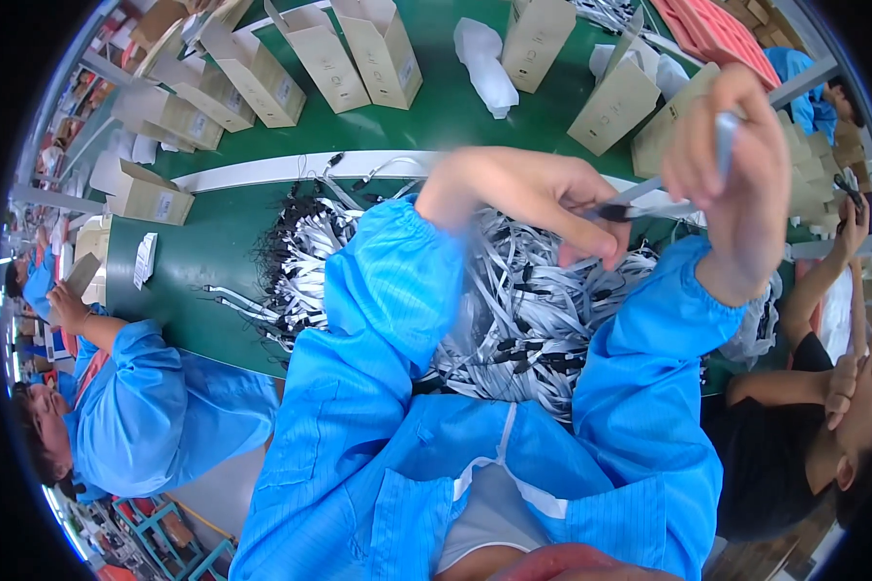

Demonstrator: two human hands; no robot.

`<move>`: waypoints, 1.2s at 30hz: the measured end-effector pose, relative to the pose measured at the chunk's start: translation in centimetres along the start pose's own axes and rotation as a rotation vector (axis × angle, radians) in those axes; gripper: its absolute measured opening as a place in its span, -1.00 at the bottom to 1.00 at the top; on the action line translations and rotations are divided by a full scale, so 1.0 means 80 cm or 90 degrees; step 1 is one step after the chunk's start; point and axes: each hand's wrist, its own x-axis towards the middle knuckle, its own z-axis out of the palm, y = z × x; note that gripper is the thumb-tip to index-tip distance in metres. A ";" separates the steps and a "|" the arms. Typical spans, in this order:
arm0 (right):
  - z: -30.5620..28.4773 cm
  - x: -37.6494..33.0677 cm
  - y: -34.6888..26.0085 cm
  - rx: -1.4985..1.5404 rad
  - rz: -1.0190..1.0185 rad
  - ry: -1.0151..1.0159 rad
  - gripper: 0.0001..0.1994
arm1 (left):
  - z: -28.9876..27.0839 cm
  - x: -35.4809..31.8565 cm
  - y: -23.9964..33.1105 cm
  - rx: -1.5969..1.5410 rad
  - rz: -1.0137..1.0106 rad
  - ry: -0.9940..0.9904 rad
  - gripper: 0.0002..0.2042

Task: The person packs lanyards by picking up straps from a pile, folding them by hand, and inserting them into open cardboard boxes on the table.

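A big heap of white straps with black ends [513, 310] lies on the green table [203, 261] in front of me. My left hand [543, 198] pinches the black end of one white strap [649, 203] above the heap. My right hand [736, 165] is raised at the right and is closed around the other part of that same strap. Both my forearms are in blue sleeves.
Several open tan cardboard boxes [378, 53] stand on the far side of a white divider rail [291, 169]. White plastic bags [489, 68] lie among them. A person in blue [155, 407] sits at my left, another in black [804, 426] at my right.
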 end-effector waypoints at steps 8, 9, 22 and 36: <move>-0.037 -0.034 -0.023 -0.119 -0.307 -0.156 -0.61 | -0.028 -0.048 -0.020 0.278 -0.081 0.222 -0.85; -0.032 -0.031 -0.016 -0.174 -0.309 -0.098 -0.58 | -0.030 -0.054 -0.015 0.378 -0.065 0.350 -0.85; 0.034 0.065 0.093 -0.307 0.193 -0.197 -0.65 | 0.034 -0.086 0.076 0.881 0.465 1.095 -0.83; 0.014 0.024 0.074 -0.703 -0.217 0.050 -0.82 | 0.031 -0.078 0.062 0.493 0.196 0.628 0.30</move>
